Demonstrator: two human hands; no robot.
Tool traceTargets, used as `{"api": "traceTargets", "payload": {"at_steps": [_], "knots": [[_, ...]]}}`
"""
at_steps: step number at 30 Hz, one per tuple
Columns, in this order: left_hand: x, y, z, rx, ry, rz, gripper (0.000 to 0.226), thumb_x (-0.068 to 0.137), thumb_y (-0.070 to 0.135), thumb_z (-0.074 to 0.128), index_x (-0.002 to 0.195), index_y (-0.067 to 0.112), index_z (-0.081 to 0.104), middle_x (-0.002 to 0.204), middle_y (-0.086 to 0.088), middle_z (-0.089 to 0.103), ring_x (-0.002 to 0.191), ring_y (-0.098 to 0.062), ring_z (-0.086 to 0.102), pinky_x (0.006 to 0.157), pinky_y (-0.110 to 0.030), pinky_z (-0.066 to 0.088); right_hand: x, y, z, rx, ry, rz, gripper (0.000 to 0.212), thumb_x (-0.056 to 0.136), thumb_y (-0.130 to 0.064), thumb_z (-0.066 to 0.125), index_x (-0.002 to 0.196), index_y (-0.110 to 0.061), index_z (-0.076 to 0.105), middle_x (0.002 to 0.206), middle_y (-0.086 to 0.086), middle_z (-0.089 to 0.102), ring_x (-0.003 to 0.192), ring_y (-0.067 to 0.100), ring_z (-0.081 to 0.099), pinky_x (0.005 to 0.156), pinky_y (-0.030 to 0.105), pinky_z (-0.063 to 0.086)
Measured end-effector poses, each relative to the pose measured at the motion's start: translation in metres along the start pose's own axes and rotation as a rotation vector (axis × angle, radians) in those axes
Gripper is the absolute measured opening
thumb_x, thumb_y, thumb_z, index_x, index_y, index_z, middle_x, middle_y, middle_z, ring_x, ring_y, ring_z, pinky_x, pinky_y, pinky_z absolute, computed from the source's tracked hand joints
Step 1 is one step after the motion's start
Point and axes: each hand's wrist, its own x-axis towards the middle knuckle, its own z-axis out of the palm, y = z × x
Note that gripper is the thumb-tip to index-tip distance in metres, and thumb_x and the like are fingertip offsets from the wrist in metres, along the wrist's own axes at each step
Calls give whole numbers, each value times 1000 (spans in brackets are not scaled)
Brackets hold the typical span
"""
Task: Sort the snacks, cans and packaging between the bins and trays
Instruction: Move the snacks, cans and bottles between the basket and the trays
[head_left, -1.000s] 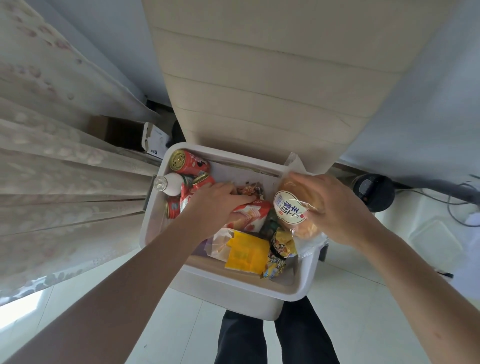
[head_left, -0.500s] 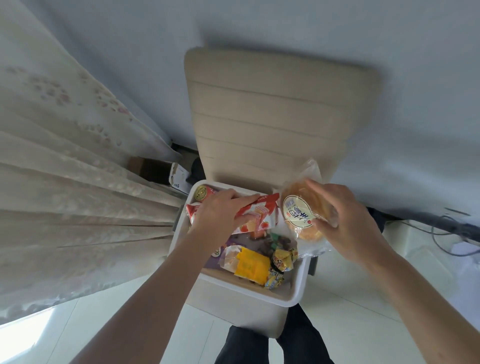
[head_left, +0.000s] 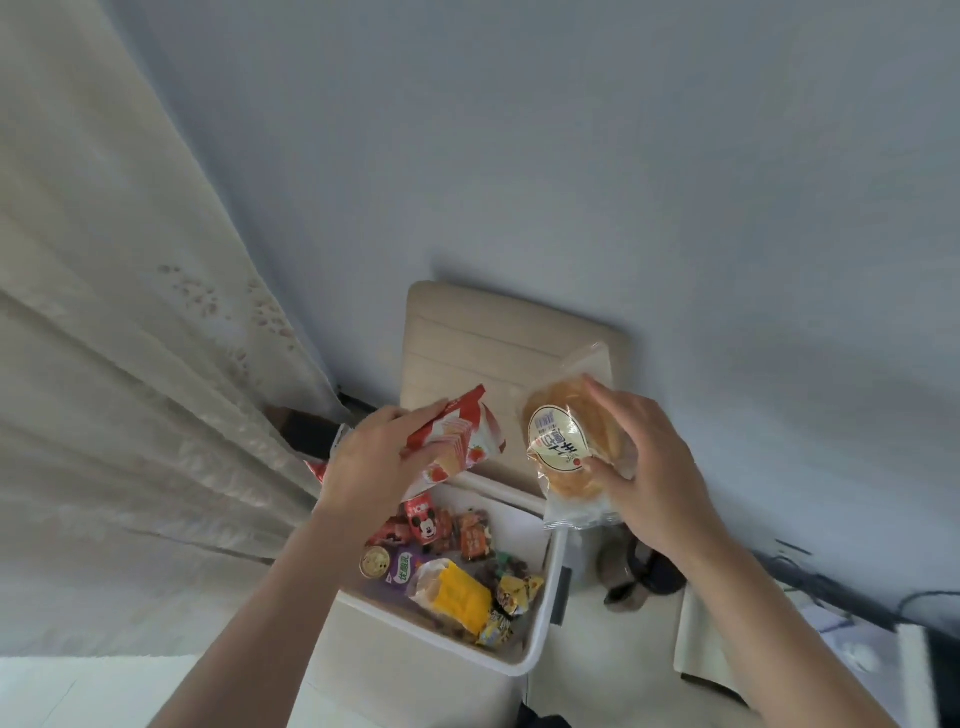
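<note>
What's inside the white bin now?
Visible in the bin: a Mickey can, a gold-lidded can, a purple pack, a yellow pack and small sweets. The left hand and its red pack cover the far-left corner; lower layers are hidden.

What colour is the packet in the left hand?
Red and white packet with strawberry pictures, gripped by the left hand. Shows in the head view.

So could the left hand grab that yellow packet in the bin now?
Probably not yet: the left hand holds the red wafer pack. The yellow packet lies uncovered in the bin, so nothing else blocks it.
</note>
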Motion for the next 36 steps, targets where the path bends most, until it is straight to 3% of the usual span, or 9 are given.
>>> {"api": "traceTargets", "payload": {"at_steps": [8, 12, 15, 18, 24, 28, 31, 33, 36], "knots": [[-50, 10, -55, -66, 243, -56, 50, 95, 47, 65, 143, 40, 57, 109, 8, 63, 91, -13, 60, 75, -26, 45, -4, -52, -16, 44, 19, -203, 87, 85, -6, 78, 151, -45, 38, 136, -10, 49, 122, -16, 44, 93, -2, 36], [-101, 14, -76, -69, 394, -196, 49, 94, 50, 64, 142, 41, 57, 107, 12, 63, 88, -12, 60, 71, -26, 43, -4, -71, -10, 81, -36, -347, 89, 84, -5, 80, 150, -48, 39, 132, -10, 50, 122, -11, 47, 95, 1, 37], [-149, 22, -84, -19, 495, -310, 50, 93, 45, 68, 142, 40, 58, 102, 14, 58, 82, -10, 57, 63, -17, 37, -9, -87, -8, 137, -112, -456, 87, 81, -2, 82, 150, -40, 44, 129, -8, 53, 120, -10, 48, 92, -2, 36], [-204, 29, -86, -17, 582, -451, 50, 94, 45, 67, 142, 44, 55, 105, 12, 61, 85, -13, 61, 65, -24, 47, -22, -105, -5, 203, -208, -576, 84, 82, -2, 81, 150, -35, 45, 131, -5, 54, 125, -8, 48, 90, -3, 38], [-319, 50, -82, 14, 705, -729, 47, 97, 42, 65, 143, 48, 53, 104, 14, 56, 92, -14, 58, 69, -24, 41, -69, -153, 22, 360, -417, -754, 83, 84, -5, 81, 151, -36, 43, 133, -10, 51, 129, 3, 50, 99, 11, 46], [-406, 65, -71, 22, 809, -909, 48, 96, 43, 66, 142, 50, 52, 114, 12, 61, 101, -15, 61, 80, -29, 50, -120, -187, 45, 449, -586, -854, 81, 86, -5, 78, 150, -38, 43, 135, -12, 52, 132, 11, 49, 109, 26, 44], [-473, 83, -62, 36, 918, -1024, 49, 96, 41, 67, 142, 49, 53, 109, 13, 59, 99, -14, 61, 80, -31, 52, -162, -214, 63, 501, -696, -955, 79, 88, -9, 77, 151, -40, 41, 137, -11, 53, 131, 12, 50, 109, 35, 44], [-517, 100, -54, 50, 996, -1089, 49, 95, 40, 68, 141, 49, 54, 105, 12, 59, 96, -15, 62, 79, -33, 53, -192, -231, 74, 507, -742, -1001, 78, 88, -17, 78, 151, -44, 40, 134, -9, 54, 127, 7, 52, 104, 31, 47], [-588, 134, -36, 77, 1102, -1168, 49, 93, 40, 70, 140, 48, 56, 100, 10, 62, 91, -14, 62, 78, -36, 55, -251, -253, 79, 523, -813, -1041, 81, 86, -17, 79, 150, -47, 40, 130, -12, 53, 119, -14, 48, 94, 7, 41]]}}
